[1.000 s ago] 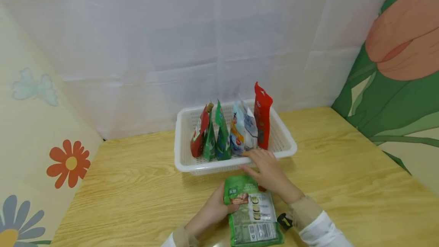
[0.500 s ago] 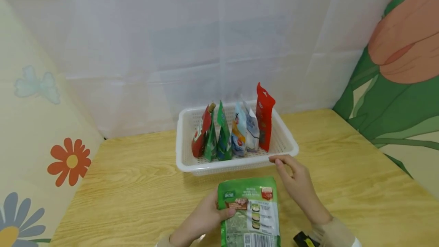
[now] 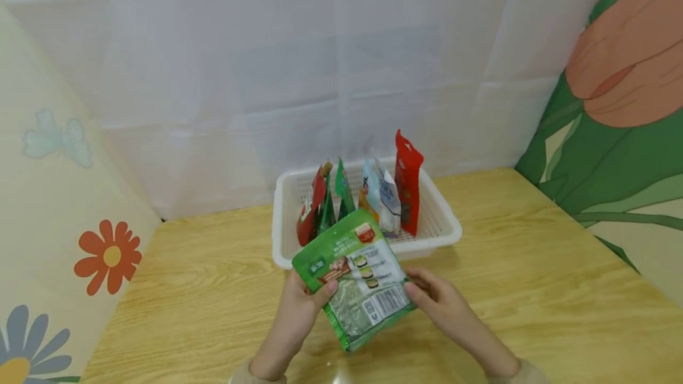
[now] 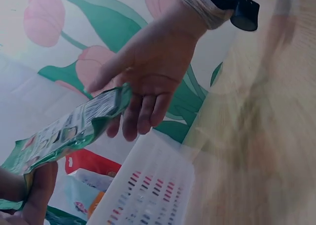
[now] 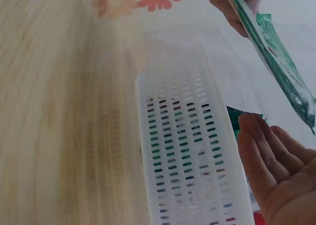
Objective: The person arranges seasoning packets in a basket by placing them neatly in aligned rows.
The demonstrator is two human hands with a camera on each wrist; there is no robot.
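A green food packet (image 3: 356, 280) with a barcode, small food pictures and a clear window hangs tilted in front of the white basket (image 3: 434, 245). My left hand (image 3: 296, 307) grips its left edge, thumb on the printed face and fingers behind. At the lower right edge my right hand (image 3: 445, 307) pinches the packet, its thumb on the front; in the left wrist view that hand's other fingers (image 4: 147, 113) hang loosely below the edge. Seen from the right wrist, the packet (image 5: 276, 57) is edge-on above the palm.
Several packets stand upright in the basket: a red one (image 3: 408, 185) on the right, a white-blue one (image 3: 391, 200), green ones (image 3: 343, 185) and a red one (image 3: 311, 218) on the left. The wood-grain table (image 3: 203, 289) runs to a white cloth backdrop (image 3: 224, 76).
The green packet has come up off the table toward the basket and tilted counterclockwise with my left hand. My right hand has left the basket's front rim and taken the packet's lower right edge.
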